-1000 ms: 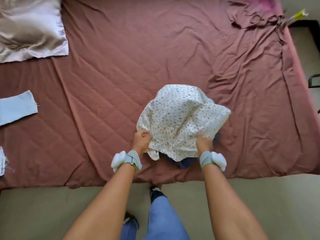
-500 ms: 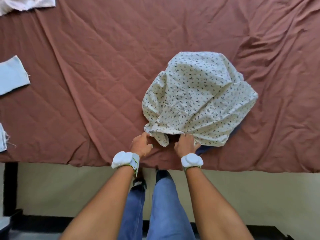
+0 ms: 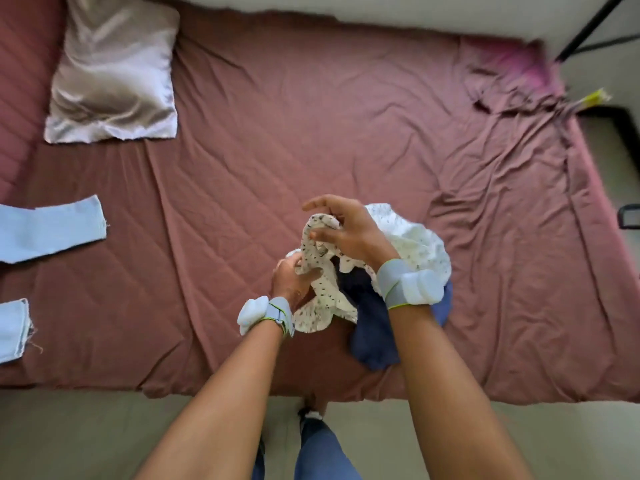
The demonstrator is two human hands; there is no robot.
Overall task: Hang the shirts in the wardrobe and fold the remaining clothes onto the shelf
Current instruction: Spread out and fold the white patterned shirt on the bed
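Bed (image 3: 346, 133), both hands gripping shirt (image 3: 415, 244).

Maroon-sheeted bed (image 3: 346, 140), pillow (image 3: 114, 74), blue garment (image 3: 374, 337), denim pieces (image 3: 52, 226)

Wrinkled maroon bedsheet (image 3: 311, 133) across the bed, bunched near the far right corner. Satin pillow (image 3: 114, 74) at far left. Beige floor (image 3: 69, 434) beneath. Black stand leg (image 3: 588, 26) at top right.

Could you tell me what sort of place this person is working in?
Most likely a bedroom: a bed with a wrinkled reddish sheet, a pillow at its head, and clothes lying on it, such as the printed shirt.
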